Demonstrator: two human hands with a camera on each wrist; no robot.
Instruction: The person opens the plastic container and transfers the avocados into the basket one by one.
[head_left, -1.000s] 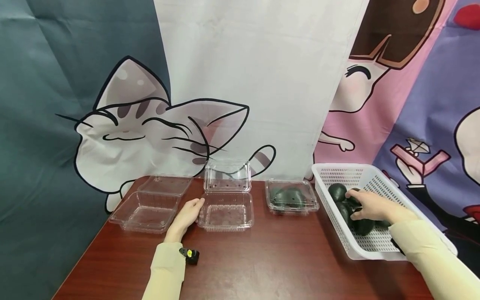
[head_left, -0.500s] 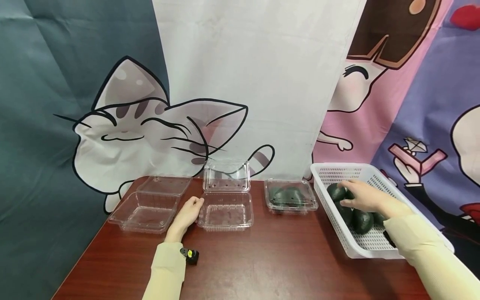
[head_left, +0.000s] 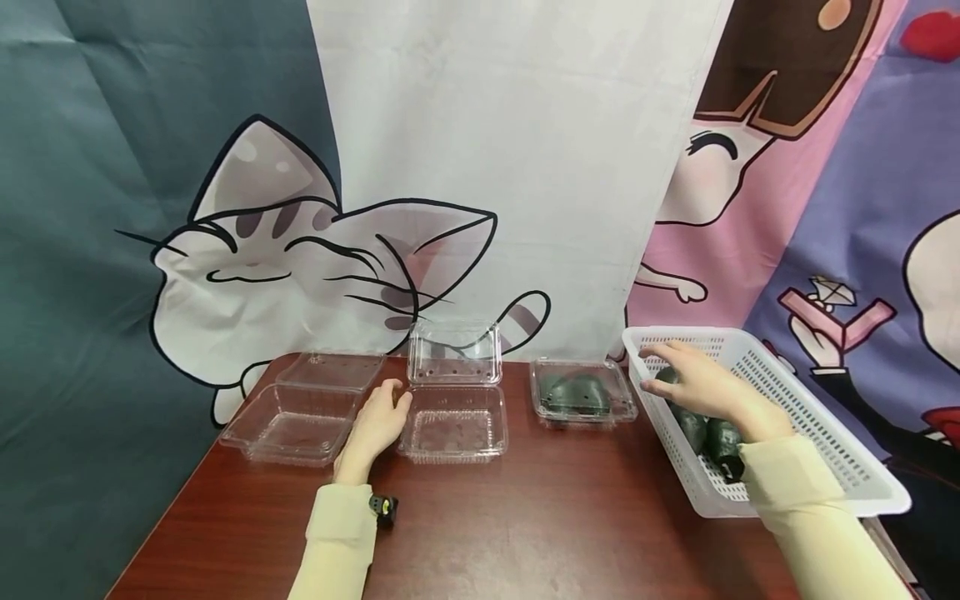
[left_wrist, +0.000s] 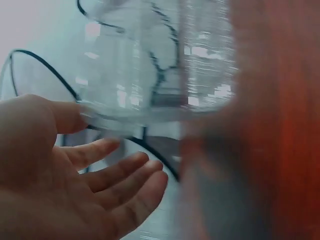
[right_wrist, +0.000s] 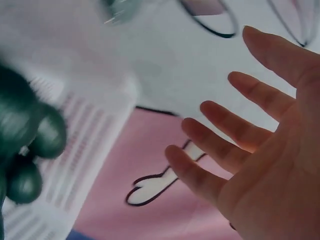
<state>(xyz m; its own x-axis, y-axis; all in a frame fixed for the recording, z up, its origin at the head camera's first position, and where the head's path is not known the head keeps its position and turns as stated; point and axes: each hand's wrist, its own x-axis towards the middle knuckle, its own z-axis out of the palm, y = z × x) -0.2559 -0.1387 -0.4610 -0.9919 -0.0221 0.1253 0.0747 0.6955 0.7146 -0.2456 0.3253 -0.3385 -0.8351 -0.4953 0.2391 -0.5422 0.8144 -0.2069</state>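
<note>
My left hand (head_left: 381, 421) is beside the left edge of an open clear plastic clamshell box (head_left: 453, 427), whose lid stands up at the back. In the left wrist view its fingers (left_wrist: 132, 202) spread loosely, with the thumb at the box's rim. My right hand (head_left: 697, 383) hovers over the left side of the white basket (head_left: 825, 408), partly hiding several dark green avocados (head_left: 725, 442). Nothing is in its palm; the right wrist view shows the fingers (right_wrist: 212, 140) held apart, with the avocados (right_wrist: 47, 131) off to the left.
Another open clear clamshell box (head_left: 288, 429) stands to the left. A closed clamshell box (head_left: 583, 396) holding dark green fruit sits between the middle box and the basket. Behind the brown table (head_left: 525, 525) hangs a printed cloth (head_left: 525, 167).
My right hand has risen and moved left from among the avocados towards the basket's left rim. My left hand's fingers have loosened from the middle box's edge and opened out.
</note>
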